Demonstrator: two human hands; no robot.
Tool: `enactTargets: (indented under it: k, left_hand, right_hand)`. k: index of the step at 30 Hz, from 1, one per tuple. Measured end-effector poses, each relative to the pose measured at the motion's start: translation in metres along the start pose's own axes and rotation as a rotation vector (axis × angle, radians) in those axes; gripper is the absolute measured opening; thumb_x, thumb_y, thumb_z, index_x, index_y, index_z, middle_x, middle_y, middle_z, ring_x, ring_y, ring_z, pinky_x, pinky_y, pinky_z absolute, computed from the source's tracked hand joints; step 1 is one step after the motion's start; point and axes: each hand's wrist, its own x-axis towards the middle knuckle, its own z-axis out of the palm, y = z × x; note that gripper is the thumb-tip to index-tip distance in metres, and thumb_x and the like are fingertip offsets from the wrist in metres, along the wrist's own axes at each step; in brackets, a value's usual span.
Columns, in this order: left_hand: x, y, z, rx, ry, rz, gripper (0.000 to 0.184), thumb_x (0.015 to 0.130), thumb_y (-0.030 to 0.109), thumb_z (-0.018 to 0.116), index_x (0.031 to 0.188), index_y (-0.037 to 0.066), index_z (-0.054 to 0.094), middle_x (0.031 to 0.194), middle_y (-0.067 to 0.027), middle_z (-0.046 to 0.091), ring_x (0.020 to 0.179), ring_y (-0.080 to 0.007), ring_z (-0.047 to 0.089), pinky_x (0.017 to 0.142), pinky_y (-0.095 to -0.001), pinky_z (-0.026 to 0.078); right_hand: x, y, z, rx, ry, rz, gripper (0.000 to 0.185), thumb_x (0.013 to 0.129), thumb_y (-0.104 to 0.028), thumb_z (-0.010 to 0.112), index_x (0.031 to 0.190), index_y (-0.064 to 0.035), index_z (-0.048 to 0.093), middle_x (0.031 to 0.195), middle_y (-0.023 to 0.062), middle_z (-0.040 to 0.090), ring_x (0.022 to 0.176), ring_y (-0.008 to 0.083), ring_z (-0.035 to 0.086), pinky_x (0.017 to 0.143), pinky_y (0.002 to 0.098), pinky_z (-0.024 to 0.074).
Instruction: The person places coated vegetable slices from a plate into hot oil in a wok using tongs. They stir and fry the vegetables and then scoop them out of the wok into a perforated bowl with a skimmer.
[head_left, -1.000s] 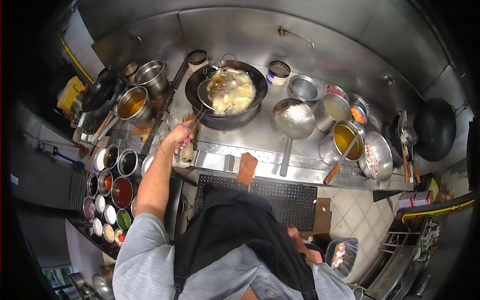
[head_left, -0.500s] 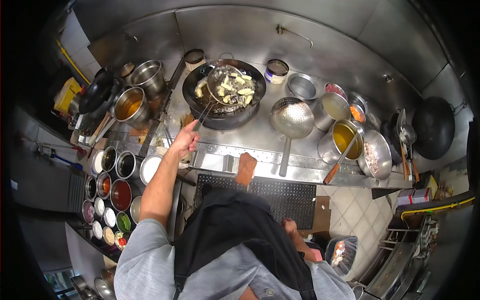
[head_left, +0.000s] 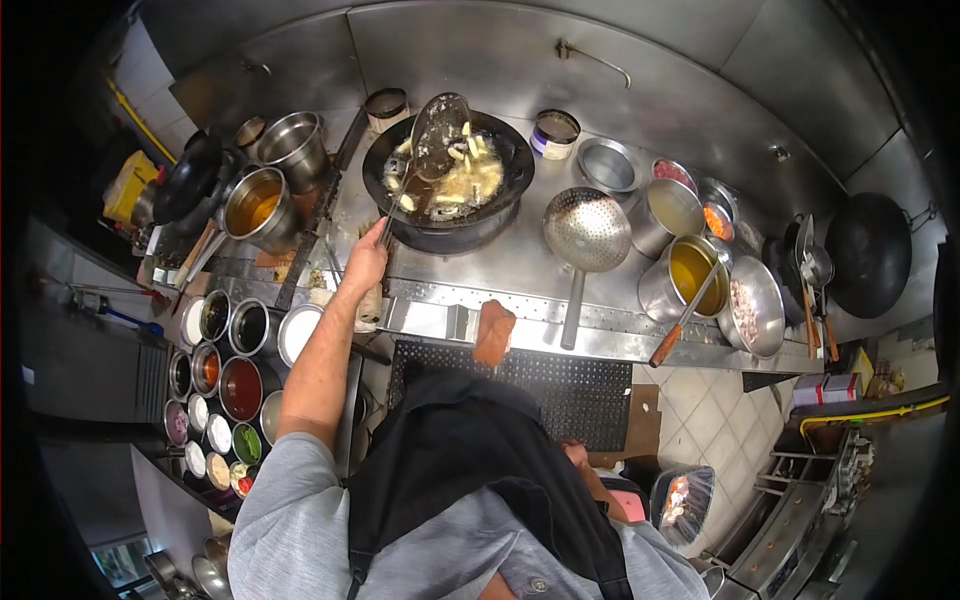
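My left hand is closed around the handle of a wire mesh skimmer. The skimmer is tipped nearly on edge over a black wok. Pale, elongated pieces of food are dropping off its mesh into the bubbling oil, and several others lie in the wok. Low at my side, beside the black apron, hangs my right hand. It is partly covered by the apron and its fingers are not clear.
A perforated ladle rests on the steel counter right of the wok. Farther right stand a pot of yellow oil, with a ladle across it, and a steel bowl. Several seasoning tubs fill the left side. An orange-brown cloth hangs at the front edge.
The skimmer has turned from lying flat with food in it to a steep tilt, and most pieces have slid into the oil. My left hand has rotated and shifted slightly left.
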Motion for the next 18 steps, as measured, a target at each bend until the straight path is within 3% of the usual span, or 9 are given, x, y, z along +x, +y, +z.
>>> enactTargets:
  k: [4,7,11,12,15,18]
  left_hand:
    - [-0.003,0.02,-0.017,0.008,-0.056,-0.25,0.056,0.086,0.0,0.046,0.141,0.009,0.046,0.122,-0.0221,0.062,0.11,-0.0271,0.061,0.094,-0.0305,0.045]
    - [0.008,-0.01,-0.023,0.128,0.103,-0.001,0.057,0.086,0.001,0.047,0.142,0.01,0.045,0.114,-0.0241,0.064,0.101,-0.0274,0.065,0.089,-0.0334,0.048]
    - [0.02,-0.031,-0.041,0.32,0.288,0.177,0.056,0.087,0.005,0.047,0.142,0.017,0.046,0.104,-0.0281,0.065,0.093,-0.038,0.065,0.084,-0.0428,0.049]
    - [0.008,0.006,-0.051,0.351,0.224,-0.011,0.058,0.086,0.004,0.046,0.141,0.019,0.047,0.105,-0.0283,0.064,0.093,-0.0411,0.064,0.084,-0.0441,0.049]
    - [0.009,0.003,-0.056,0.554,0.162,-0.102,0.06,0.083,0.002,0.046,0.142,0.016,0.044,0.102,-0.029,0.064,0.093,-0.0426,0.063,0.084,-0.0449,0.049]
    - [0.048,-0.115,-0.035,0.46,0.22,0.381,0.063,0.084,0.002,0.044,0.146,0.015,0.038,0.083,-0.0233,0.066,0.072,-0.0372,0.065,0.065,-0.0459,0.051]
  right_hand:
    - [0.002,-0.003,-0.007,-0.04,-0.012,0.019,0.023,0.089,-0.018,0.048,0.105,-0.0111,0.063,0.085,0.0025,0.064,0.072,0.0154,0.062,0.06,0.0342,0.0499]
    - [0.004,-0.004,-0.011,-0.019,-0.008,0.04,0.022,0.088,-0.018,0.049,0.104,-0.011,0.063,0.083,0.0023,0.063,0.071,0.0151,0.062,0.06,0.0342,0.0501]
    - [0.008,-0.004,-0.012,0.012,0.002,0.043,0.024,0.088,-0.018,0.049,0.108,-0.0118,0.062,0.082,0.0021,0.063,0.07,0.015,0.062,0.061,0.0346,0.0506]
    - [0.009,-0.004,-0.012,0.027,0.004,0.046,0.025,0.089,-0.019,0.049,0.109,-0.0122,0.061,0.082,0.002,0.063,0.07,0.015,0.062,0.061,0.0346,0.0507]
    - [0.02,0.009,-0.01,0.076,-0.002,0.047,0.028,0.09,-0.019,0.049,0.116,-0.0133,0.059,0.083,0.0019,0.063,0.071,0.0151,0.062,0.062,0.0348,0.0511]
    - [0.027,0.024,-0.01,0.064,-0.004,0.042,0.031,0.091,-0.02,0.049,0.12,-0.0141,0.057,0.085,0.0019,0.064,0.071,0.0152,0.063,0.063,0.0353,0.0513]
